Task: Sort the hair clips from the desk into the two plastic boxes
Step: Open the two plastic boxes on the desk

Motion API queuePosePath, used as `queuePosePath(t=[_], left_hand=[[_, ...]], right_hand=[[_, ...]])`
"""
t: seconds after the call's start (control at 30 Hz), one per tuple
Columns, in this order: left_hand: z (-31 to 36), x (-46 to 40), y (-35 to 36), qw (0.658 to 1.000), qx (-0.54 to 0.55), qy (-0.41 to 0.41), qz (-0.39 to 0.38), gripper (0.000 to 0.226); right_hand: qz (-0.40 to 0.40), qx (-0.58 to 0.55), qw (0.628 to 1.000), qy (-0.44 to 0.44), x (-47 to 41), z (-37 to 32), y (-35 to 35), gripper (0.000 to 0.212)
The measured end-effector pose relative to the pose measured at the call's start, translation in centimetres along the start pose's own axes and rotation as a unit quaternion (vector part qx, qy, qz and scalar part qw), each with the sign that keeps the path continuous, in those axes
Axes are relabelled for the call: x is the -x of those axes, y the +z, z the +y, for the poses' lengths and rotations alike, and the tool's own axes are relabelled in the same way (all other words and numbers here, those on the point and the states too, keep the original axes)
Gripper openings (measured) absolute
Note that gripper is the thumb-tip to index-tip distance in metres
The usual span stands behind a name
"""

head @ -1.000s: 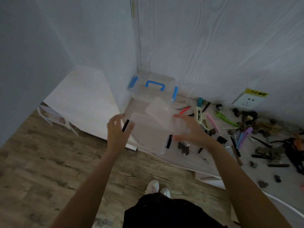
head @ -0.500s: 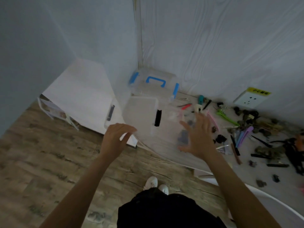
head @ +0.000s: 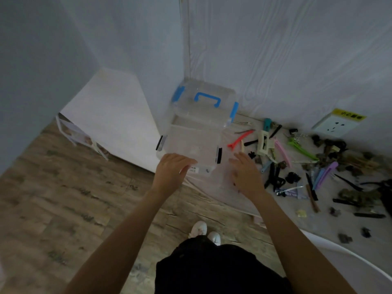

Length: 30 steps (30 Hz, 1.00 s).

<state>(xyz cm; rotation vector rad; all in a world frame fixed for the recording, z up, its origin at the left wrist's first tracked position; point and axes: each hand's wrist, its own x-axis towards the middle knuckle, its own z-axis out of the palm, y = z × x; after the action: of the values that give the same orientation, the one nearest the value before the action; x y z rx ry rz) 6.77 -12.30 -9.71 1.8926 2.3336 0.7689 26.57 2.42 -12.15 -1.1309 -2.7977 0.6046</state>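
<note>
Dim desk [head: 222, 194]; left hand [head: 171, 170] hides clear box's [head: 191, 145] near edge.

Two hands at a clear box on the desk corner

The left hand [head: 172, 169] grips the near edge of the black-latched box [head: 191, 145]; the right hand [head: 247, 175] lies flat beside it. A blue-handled box [head: 203, 100] stands behind, touching the wall, with hair clips [head: 297, 162] scattered to the right.
</note>
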Motion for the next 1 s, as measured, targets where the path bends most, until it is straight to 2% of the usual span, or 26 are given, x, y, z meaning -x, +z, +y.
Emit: queuePosePath(t=[0.07, 0.23, 0.33, 0.4, 0.5, 0.57, 0.67, 0.77, 0.87, 0.93, 1.0], left_hand=[[0.5, -0.3, 0.6, 1.000, 0.011, 0.009, -0.017, 0.019], [0.9, -0.6, 1.9, 0.997, 0.020, 0.021, -0.072, 0.025], [0.8, -0.9, 1.3, 0.996, 0.031, 0.029, -0.077, 0.033], [1.1, -1.6, 0.1, 0.997, 0.060, 0.031, -0.039, 0.038], [0.1, -4.4, -1.8, 0.996, 0.068, -0.029, 0.056, 0.038], [-1.1, -7.0, -2.5, 0.992, 0.049, -0.089, 0.072, 0.041], [-2.5, -10.9, -2.3, 0.976, 0.076, -0.203, 0.030, 0.053], [-3.8, -13.5, -0.9, 0.957, 0.082, -0.276, -0.033, 0.063], [-4.1, -14.7, -0.1, 0.947, 0.067, -0.312, -0.037, 0.062], [-3.9, -14.7, 0.2, 0.946, 0.050, -0.318, -0.038, 0.060], [-3.9, -14.7, 0.6, 0.947, 0.041, -0.315, -0.049, 0.059]], right_hand=[[0.029, -0.018, 0.999, 0.021, 0.7, 0.7, -0.4, 0.041], [-0.057, 0.046, 0.997, 0.006, 1.5, 3.2, -0.2, 0.042], [-0.040, 0.057, 0.998, 0.000, 0.9, 4.2, -0.8, 0.041], [-0.002, 0.047, 0.999, -0.016, -0.1, 4.1, -2.0, 0.040], [0.084, -0.055, 0.995, -0.011, -2.9, 2.3, -4.5, 0.051], [0.088, -0.168, 0.981, 0.038, -5.8, 0.3, -6.2, 0.044], [0.067, -0.236, 0.963, 0.112, -10.4, -1.8, -7.4, 0.053], [0.063, -0.297, 0.934, 0.187, -13.4, -2.2, -7.2, 0.058], [0.061, -0.356, 0.903, 0.230, -14.1, -1.3, -6.7, 0.048], [0.064, -0.344, 0.908, 0.229, -13.7, -0.4, -6.6, 0.041], [0.057, -0.304, 0.923, 0.231, -13.2, 0.6, -6.9, 0.043]])
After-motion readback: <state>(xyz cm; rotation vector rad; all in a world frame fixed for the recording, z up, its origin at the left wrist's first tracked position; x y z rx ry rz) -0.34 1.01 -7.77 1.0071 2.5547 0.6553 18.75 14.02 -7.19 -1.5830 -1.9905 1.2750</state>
